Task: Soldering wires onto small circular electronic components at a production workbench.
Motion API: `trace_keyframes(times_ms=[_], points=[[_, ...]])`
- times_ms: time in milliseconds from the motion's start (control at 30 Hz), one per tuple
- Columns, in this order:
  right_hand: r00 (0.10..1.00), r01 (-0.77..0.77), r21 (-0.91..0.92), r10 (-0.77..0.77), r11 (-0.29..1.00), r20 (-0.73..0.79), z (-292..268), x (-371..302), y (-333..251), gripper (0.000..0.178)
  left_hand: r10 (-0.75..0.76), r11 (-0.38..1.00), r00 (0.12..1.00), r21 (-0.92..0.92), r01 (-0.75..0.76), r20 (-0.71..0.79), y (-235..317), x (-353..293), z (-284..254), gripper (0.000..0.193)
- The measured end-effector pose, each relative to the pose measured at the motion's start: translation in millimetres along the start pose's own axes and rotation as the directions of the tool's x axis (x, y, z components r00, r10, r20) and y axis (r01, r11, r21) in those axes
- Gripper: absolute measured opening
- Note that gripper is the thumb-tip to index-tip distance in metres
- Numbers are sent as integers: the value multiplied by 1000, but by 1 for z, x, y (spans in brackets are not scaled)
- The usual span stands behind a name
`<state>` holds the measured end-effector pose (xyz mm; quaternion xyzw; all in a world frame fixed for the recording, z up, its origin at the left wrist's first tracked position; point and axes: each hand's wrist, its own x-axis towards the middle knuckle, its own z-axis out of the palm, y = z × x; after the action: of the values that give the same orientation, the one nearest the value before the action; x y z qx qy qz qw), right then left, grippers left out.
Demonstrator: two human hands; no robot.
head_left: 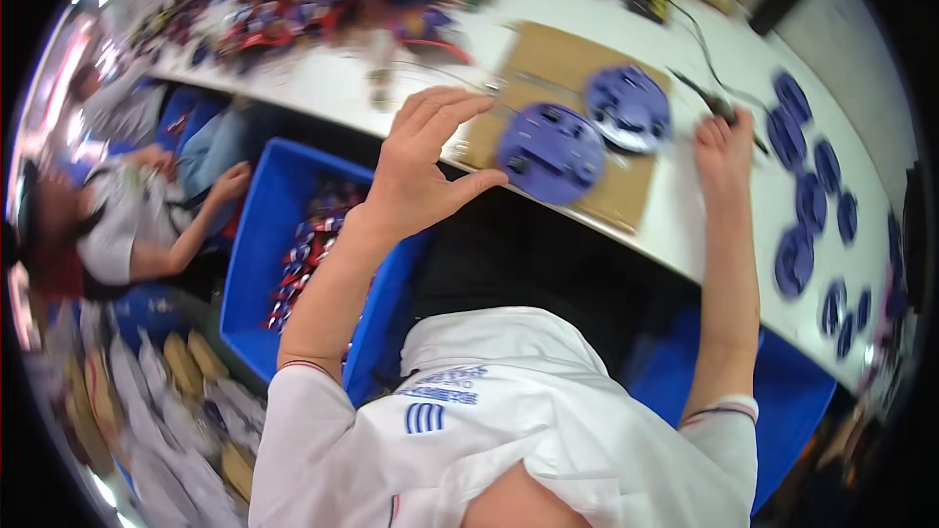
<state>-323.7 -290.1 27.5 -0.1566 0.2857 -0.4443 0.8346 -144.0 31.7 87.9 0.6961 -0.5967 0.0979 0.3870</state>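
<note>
Two round purple plastic discs with raised fittings lie side by side on a sheet of brown cardboard [641, 200]. My left hand [421, 152] is open beside the nearer disc [552, 154], thumb and fingers spread apart with nothing between them. The thumb tip comes close to that disc's left edge; whether it touches I cannot tell. Slightly farther and to the right lies the second disc [627, 109]. My right hand [724, 142], its fingers curled closed, grips a slim black tool [701, 94] with a thin pointed end; its exact kind is unclear.
Several more purple discs [811, 202] spread along the table's right side. Colourful wired parts [323, 5] heap at the far left. A blue bin [245, 279] of small parts stands below the table edge, and another person [127, 215] sits at left. A black cable [699, 39] crosses the table.
</note>
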Motion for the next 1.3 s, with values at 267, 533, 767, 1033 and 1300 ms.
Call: trace_keyframes(times_ms=[267,533,767,1033,1300], points=[[998,64,7,-64,998,-8,-1,-17,-7,16,126,991,932,1,-135,339,9,37,62,70],[999,40,-7,-40,999,16,-1,-19,0,16,0,988,927,143,-58,375,10,31,73,80],[998,39,-57,-36,998,50,-3,-16,0,16,-421,877,907,259,405,8,-3,38,77,81],[991,64,-120,-48,991,126,30,-57,40,16,-54,998,980,-31,61,190,-52,27,57,81],[969,245,-260,-229,934,91,47,-43,57,17,-261,927,963,295,232,63,5,23,87,71]])
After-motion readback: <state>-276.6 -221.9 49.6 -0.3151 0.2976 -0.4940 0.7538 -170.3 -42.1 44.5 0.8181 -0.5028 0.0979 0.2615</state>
